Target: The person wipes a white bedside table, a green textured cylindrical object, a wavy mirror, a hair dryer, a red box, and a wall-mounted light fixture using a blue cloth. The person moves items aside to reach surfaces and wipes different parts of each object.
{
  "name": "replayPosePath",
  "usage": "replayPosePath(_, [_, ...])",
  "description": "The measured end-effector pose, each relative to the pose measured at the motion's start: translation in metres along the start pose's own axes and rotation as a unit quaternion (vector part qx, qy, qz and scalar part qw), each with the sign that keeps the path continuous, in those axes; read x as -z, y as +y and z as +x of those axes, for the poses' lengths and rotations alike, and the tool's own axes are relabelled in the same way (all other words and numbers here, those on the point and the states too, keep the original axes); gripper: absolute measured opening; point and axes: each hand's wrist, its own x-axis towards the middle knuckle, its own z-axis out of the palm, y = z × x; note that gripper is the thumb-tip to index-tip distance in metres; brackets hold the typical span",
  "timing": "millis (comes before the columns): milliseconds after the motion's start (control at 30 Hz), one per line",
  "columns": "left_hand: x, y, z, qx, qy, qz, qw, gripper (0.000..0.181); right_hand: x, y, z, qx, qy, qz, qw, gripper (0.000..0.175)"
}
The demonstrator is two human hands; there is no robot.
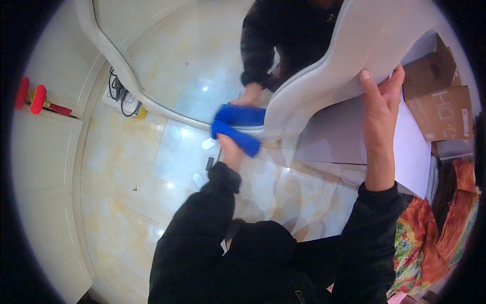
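Before me stands a mirror (186,76) with a wavy white frame (322,87). My left hand (230,150) grips a folded blue cloth (239,138) against the mirror's lower edge; the cloth is slightly blurred. My right hand (379,102) holds the frame at its right side, thumb on the front face, the other fingers partly hidden at its outer edge. Inside the mirror, a reflection (258,45) shows a dark sleeve, a hand and the blue cloth.
Pale cabinet doors (45,171) line the left, with a red ornament (40,99) on them. Black cables (121,95) lie on a white object by the mirror. To the right are a white panel (341,129), a cardboard box (440,114) and patterned fabric (421,247). Glossy tiles (121,197) cover the floor.
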Motion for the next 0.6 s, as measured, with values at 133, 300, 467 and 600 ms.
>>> replayPosePath(133, [0.037,0.088,0.075,-0.071,0.06,0.099,0.991,0.049,0.001,0.001,0.001,0.015,-0.004,0.002,1.0,0.07])
replayPosePath(300, [0.003,0.143,0.085,-0.2,0.074,0.185,0.959,0.056,0.001,0.004,0.004,0.037,0.005,-0.03,0.999,0.057])
replayPosePath(467, [-0.117,0.116,0.022,-0.423,-0.039,0.381,0.822,0.059,0.002,0.01,0.004,0.049,-0.009,-0.026,0.998,0.06])
replayPosePath(600, [-0.218,0.062,-0.056,-0.563,-0.198,0.534,0.599,0.082,0.002,0.007,0.005,0.044,0.011,-0.05,0.998,0.058])
